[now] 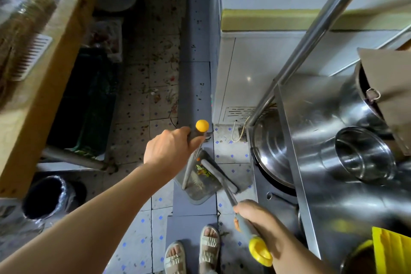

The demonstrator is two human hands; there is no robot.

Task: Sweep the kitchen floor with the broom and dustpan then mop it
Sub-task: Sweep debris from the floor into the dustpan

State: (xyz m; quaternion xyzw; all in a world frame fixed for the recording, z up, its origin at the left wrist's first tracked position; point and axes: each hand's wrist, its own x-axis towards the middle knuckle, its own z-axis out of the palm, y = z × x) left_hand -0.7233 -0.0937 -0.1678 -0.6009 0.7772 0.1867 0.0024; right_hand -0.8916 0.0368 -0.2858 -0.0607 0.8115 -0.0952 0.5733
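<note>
My left hand [169,151] grips the top of the dustpan's long handle, which ends in a yellow knob [202,125]. The grey dustpan [200,187] rests on the tiled floor below, holding green and orange food scraps [203,170]. My right hand [259,218] grips the broom's grey handle with a yellow end [260,250]. The grey broom head [219,177] lies at the dustpan's right edge. The floor [160,87] farther ahead is strewn with scattered scraps and stains.
A steel counter [311,162] with pots stands at the right, a white appliance [255,69] beyond it. A wooden shelf [44,73] is at the left, a green crate [89,104] under it. A black-lined bin [44,198] sits lower left. My sandalled feet [193,251] are below.
</note>
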